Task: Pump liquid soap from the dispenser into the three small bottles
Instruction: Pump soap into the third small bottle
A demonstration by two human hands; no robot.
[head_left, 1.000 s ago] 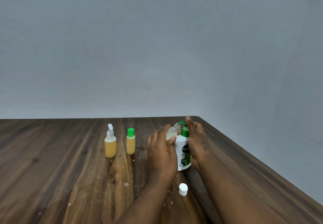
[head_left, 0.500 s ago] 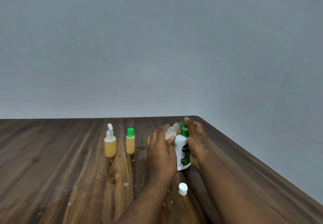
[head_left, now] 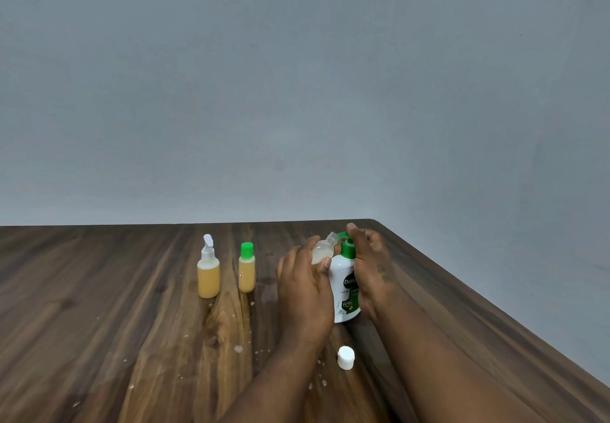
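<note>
A white soap dispenser (head_left: 345, 285) with a green pump head stands on the wooden table (head_left: 99, 340). My right hand (head_left: 371, 264) wraps its right side, fingers lying over the green pump top. My left hand (head_left: 305, 287) holds a small clear bottle (head_left: 323, 249) tilted, its open neck up against the pump's nozzle; a little pale liquid shows inside. To the left stand two small bottles of amber soap: one with a white flip cap (head_left: 208, 269), one with a green cap (head_left: 247, 267). A loose white cap (head_left: 346, 357) lies near my forearms.
Small pale drops and specks dot the tabletop around the bottles and in front of my left arm. The table's right edge runs diagonally close to my right arm. A grey wall stands behind the far edge.
</note>
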